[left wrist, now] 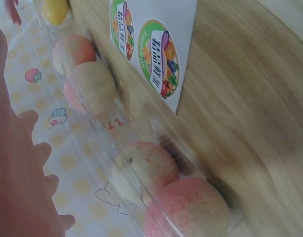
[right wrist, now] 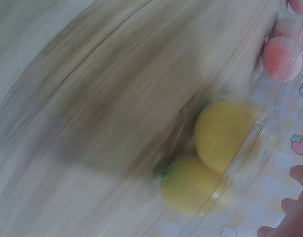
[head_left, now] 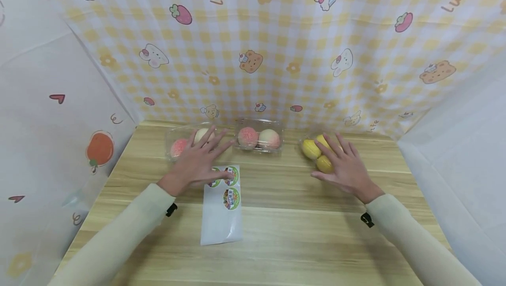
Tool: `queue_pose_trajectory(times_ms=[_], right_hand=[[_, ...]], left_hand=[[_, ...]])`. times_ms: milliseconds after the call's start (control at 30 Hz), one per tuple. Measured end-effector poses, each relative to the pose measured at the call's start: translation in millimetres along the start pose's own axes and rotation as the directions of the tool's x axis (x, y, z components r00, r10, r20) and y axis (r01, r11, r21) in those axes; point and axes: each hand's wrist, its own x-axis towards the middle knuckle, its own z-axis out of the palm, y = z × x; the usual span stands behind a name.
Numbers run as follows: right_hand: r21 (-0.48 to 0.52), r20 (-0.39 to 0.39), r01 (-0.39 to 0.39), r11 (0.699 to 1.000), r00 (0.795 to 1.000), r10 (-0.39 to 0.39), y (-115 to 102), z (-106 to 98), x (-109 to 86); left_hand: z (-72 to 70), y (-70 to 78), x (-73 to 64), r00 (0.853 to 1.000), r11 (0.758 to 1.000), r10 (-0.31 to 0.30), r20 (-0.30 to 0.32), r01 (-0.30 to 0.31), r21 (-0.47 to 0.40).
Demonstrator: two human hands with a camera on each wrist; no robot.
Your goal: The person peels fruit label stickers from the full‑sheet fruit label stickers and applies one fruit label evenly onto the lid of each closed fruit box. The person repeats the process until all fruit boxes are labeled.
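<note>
My left hand (head_left: 197, 158), fingers spread, is over a clear plastic box with pink and cream peaches (head_left: 178, 147) at the left. In the left wrist view its fingers appear apart from the peaches (left wrist: 188, 207). At the right, my right hand (head_left: 345, 169) is spread over a clear box of yellow, lemon-like fruits (head_left: 311, 149); these fruits (right wrist: 228, 136) show under a clear lid in the right wrist view. Whether that hand touches the box I cannot tell. Beneath the left thumb lies a white sheet (head_left: 217, 224) with several round fruit stickers (head_left: 231, 198).
Between the hands, a second clear box (head_left: 281, 139) holds two peaches (head_left: 248, 138) at the table's back edge. The wooden table (head_left: 300, 237) meets a yellow checked cloth (head_left: 276, 88) behind. White sheeting (head_left: 51, 145) hangs at the sides.
</note>
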Motion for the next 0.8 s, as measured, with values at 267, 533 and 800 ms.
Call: queue_pose_trajectory(times_ms=[267, 533, 800], right_hand=[[0.029, -0.007, -0.009, 1.000, 1.000, 0.009, 9.8, 0.1, -6.3], [0.181, -0.103, -0.003, 0.983, 0.994, 0.022, 6.2, 6.1, -0.5], [0.504, -0.059, -0.097, 0.858, 0.988, 0.146, -13.1, 3.8, 15.2]], left_hand=[[1.8, -5.9, -2.7, 1.000, 1.000, -0.013, 0.008, 0.013, 0.012], [3.6, -2.6, 1.2, 0.998, 0.996, -0.048, 0.028, 0.050, -0.073], [3.1, 6.2, 13.5, 0.992, 0.953, -0.120, 0.028, 0.123, -0.276]])
